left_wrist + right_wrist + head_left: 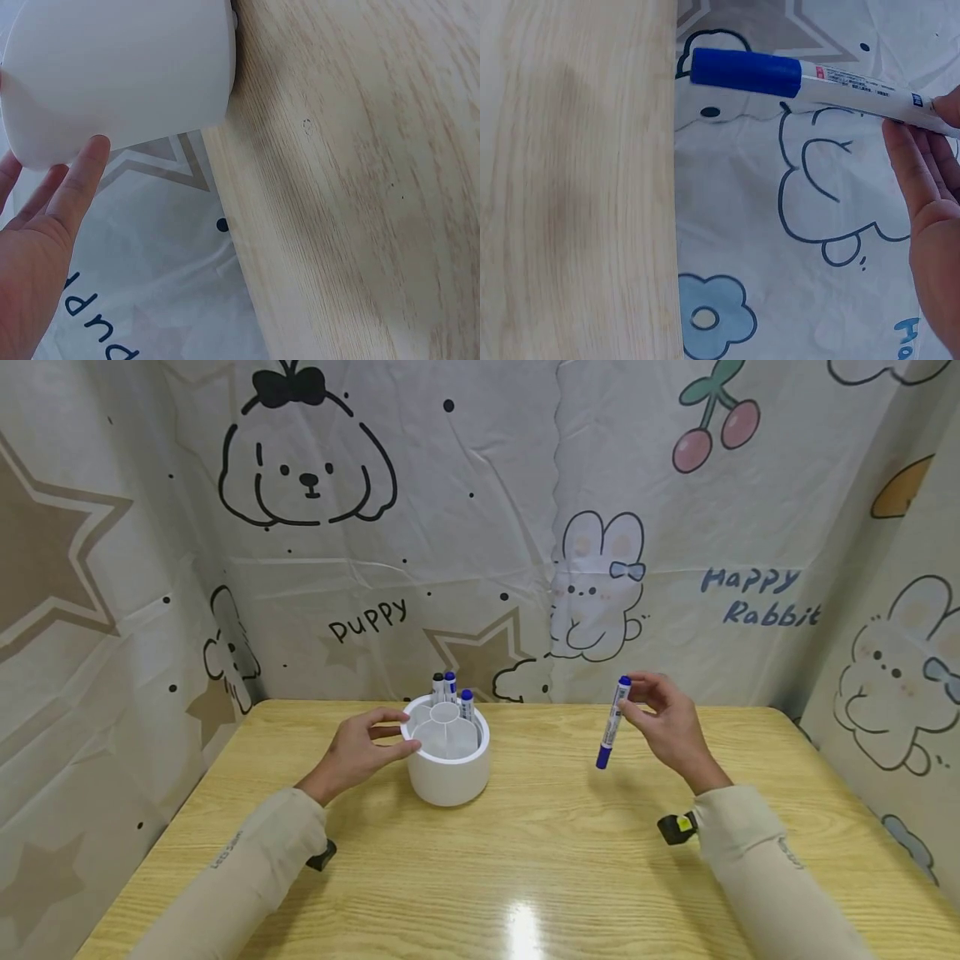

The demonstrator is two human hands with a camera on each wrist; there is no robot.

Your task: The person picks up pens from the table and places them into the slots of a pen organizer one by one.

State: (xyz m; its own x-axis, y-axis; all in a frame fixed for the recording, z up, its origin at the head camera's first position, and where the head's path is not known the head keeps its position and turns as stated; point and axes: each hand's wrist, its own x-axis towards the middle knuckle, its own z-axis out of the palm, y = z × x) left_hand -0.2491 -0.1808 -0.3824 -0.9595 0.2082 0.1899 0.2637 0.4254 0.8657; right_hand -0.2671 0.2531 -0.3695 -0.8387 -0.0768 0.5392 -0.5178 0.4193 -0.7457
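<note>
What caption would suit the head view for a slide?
Left hand touches a white pen holder with three markers; right hand holds a blue marker above the wooden table.

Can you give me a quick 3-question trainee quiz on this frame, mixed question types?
1. True or false: the right hand pinches a blue-capped marker clear of the table.
2. Multiple choice: how many markers stand in the white holder? A) none B) three C) six
3. Fill in: the left hand touches the holder's ____ .

Key
1. True. The marker hangs tilted in the fingers, above the wood.
2. B. Three capped tips stick up at the holder's far side.
3. Side wall; the fingers lie against the rim and outer wall, not inside it.
</note>
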